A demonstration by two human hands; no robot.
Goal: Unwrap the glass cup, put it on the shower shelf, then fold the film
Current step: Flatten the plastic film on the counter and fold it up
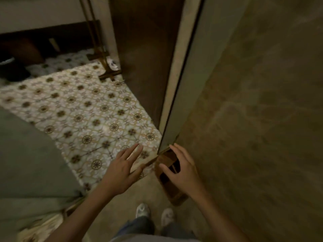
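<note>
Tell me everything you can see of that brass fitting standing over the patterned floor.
The brass fitting looks like a shower fixture of dull gold metal: thin pipes drop from the top of the view to a crossbar, and a second bar juts out lower down. It hangs above the patterned floor, close to the dark brown wall. Blur hides finer parts. Neither hand touches it.

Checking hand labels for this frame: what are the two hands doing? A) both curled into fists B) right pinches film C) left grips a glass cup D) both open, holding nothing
D: the left hand and the right hand both have spread, relaxed fingers with nothing in them.
</note>
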